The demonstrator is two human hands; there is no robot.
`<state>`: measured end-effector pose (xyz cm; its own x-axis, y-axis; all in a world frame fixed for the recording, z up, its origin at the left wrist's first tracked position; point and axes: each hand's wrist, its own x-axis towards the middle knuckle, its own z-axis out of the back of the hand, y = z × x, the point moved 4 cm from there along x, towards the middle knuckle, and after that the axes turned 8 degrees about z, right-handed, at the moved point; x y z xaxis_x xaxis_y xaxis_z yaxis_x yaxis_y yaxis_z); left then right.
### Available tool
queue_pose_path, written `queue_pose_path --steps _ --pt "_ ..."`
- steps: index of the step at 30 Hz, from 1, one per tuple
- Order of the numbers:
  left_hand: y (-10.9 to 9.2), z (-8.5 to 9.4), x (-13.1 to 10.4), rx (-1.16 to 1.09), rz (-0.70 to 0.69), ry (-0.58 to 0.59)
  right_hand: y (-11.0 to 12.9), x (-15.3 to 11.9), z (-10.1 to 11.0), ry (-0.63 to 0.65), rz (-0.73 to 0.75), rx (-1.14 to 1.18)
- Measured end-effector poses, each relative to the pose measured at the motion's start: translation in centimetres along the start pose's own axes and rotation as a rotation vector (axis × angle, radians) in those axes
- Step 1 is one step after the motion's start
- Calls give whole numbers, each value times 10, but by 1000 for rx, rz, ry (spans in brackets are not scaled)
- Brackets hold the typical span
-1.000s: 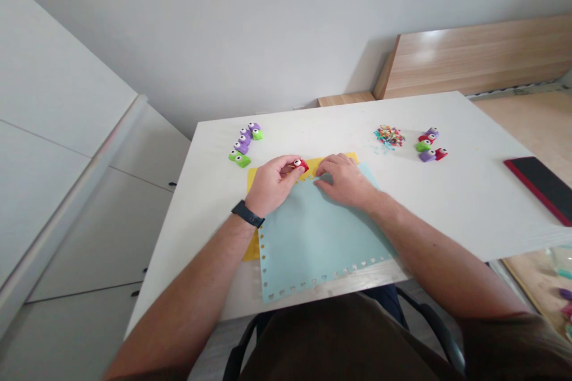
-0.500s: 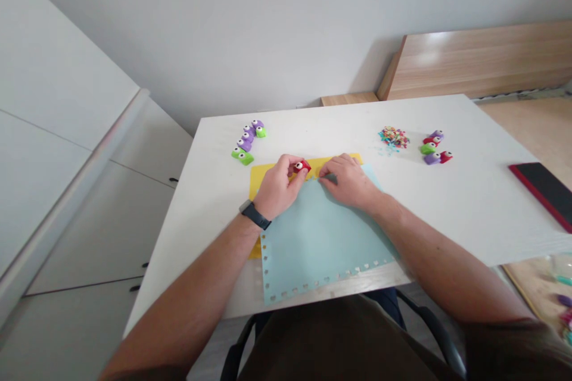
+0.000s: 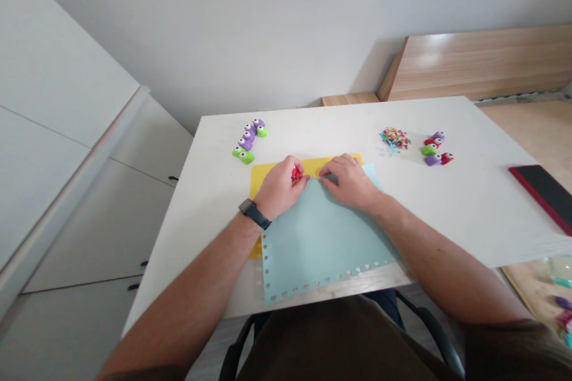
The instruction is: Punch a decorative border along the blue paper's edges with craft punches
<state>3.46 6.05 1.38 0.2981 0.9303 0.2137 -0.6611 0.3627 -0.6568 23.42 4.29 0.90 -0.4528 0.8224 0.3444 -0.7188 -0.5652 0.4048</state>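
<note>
Left hand (image 3: 280, 187), with a dark band at the wrist, is curled tight around a small red punch (image 3: 295, 174), pinching it between thumb and fingers so that only a sliver of red shows at the far edge of the pale blue sheet (image 3: 322, 232). Right hand (image 3: 351, 180) lies just beside it on the same edge, fingers bent and pressing the blue sheet flat, its fingertips nearly meeting the punch; whether it grips the paper or only pins it cannot be told. The punch sits at the blue sheet's far border, which runs left to right across the desk (image 3: 447, 208), so the unpunched stretch of that border lies to the right of the punch, under the right hand. The left hand is the one on the punch; the right is nearer the stretch still uncut. The blue sheet's left and near borders already carry rows of small cut-outs. Beneath it, a yellow sheet (image 3: 259, 175) shows past the far and left edges. Left of the blue sheet's far corner stands a cluster of purple and green punches (image 3: 248, 141); to its right lie a heap of coloured paper bits (image 3: 394, 137), another group of punches (image 3: 433, 150), and further right a dark red-edged case (image 3: 543, 193).
</note>
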Motion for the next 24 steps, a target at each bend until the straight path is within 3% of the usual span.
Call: queue_pose_path --steps 13,24 --pt "-4 -11 -1 56 -44 68 2 1 2 11 2 20" --pt "-13 -9 -3 79 -103 17 7 1 2 28 33 -8"
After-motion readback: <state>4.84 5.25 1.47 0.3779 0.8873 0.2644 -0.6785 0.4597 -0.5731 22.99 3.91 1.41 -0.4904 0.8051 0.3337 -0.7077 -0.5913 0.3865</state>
